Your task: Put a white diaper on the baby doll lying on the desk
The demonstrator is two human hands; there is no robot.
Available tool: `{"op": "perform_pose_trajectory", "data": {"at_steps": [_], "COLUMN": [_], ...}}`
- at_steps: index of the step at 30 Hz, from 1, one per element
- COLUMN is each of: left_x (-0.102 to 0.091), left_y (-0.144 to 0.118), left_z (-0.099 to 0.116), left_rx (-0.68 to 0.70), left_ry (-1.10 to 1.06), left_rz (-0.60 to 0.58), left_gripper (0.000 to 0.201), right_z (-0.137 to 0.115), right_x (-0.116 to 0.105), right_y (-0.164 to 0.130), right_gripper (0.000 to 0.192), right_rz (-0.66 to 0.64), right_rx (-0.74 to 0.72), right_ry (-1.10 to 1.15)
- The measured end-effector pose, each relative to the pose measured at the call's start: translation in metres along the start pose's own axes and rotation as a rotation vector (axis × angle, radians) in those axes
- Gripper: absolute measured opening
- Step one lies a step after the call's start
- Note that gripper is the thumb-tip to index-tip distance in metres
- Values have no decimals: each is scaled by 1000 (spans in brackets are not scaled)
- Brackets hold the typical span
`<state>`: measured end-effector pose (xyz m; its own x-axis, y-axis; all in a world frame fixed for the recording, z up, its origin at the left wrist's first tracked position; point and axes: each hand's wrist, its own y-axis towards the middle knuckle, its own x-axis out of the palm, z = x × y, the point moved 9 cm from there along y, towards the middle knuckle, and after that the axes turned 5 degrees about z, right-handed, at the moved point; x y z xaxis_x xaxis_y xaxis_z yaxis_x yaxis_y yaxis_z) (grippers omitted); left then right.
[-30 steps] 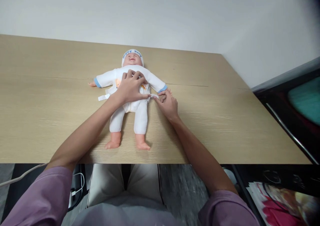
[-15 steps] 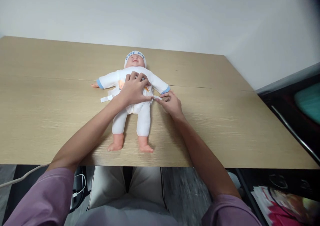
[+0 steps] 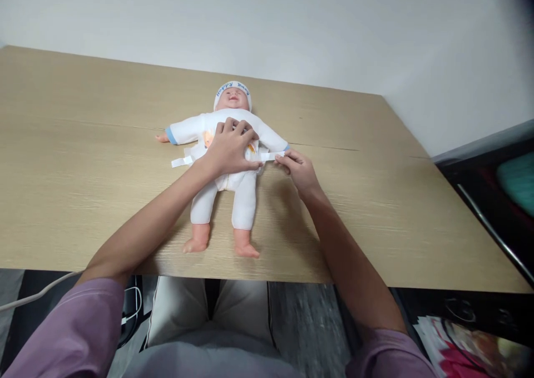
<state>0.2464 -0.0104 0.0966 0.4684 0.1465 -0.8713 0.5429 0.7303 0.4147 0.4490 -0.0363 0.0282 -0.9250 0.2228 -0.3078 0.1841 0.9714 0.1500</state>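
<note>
So there's a baby doll [image 3: 227,161] lying flat on its back roughly mid-table, head pointing at the wall and bare feet toward the near edge. It's in a white romper with blue cuffs and a white cap with blue lettering across the band. There's a bit of orange print on the chest, mostly covered up. Arms are stuck out to the sides, legs straight and a little apart.

The left hand [image 3: 229,150] is spread flat on the doll's tummy, palm down, fingers open, just pressing it in place and not gripping anything. The right hand [image 3: 298,169] sits just beside the doll's hip, thumb and fingertips pinched shut on a white strap [image 3: 272,156], pulled out sideways from the waist. A matching white tab [image 3: 182,161] lies loose on the other side of the doll, flat on the wood.

The wooden table [image 3: 83,189] has loads of bare surface left and right of the doll. The feet stop near the front edge. The far edge meets the white wall [image 3: 292,27], and the right edge angles off toward some dark furniture [image 3: 492,189].
</note>
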Motion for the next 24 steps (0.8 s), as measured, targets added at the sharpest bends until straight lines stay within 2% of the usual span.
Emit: {"op": "perform_pose_trajectory", "data": {"at_steps": [4, 7, 9, 11, 14, 16, 19, 22, 24], "left_x": [0, -1, -1, 0, 2, 4, 5, -1, -15], "left_y": [-1, 0, 0, 0, 0, 0, 0, 1, -1], "left_z": [1, 0, -1, -1, -2, -3, -8, -13, -16], "left_rx": [-14, -25, -26, -22, -21, -31, -50, -34, -1], "left_ry": [2, -11, -19, -24, -29, -38, -66, -176, -351], "left_rz": [-7, -3, 4, 3, -1, 6, 22, 28, 27], "left_gripper": [75, 74, 72, 73, 77, 80, 88, 95, 94], "right_z": [-37, -47, -47, -49, -59, -66, -68, -64, -64], "right_x": [33, 61, 71, 70, 58, 55, 63, 67, 64], "right_y": [11, 19, 20, 13, -11, -31, -52, -55, -51], "right_gripper": [32, 34, 32, 27, 24, 33, 51, 59, 60], "right_rz": [3, 3, -4, 10, 62, 49, -29, -56, -47], "right_rx": [-114, -179, -211, -266, -422, -542, -656, -697, -712], "right_ry": [27, -32, -53, -67, -140, -196, -254, -281, -250]}}
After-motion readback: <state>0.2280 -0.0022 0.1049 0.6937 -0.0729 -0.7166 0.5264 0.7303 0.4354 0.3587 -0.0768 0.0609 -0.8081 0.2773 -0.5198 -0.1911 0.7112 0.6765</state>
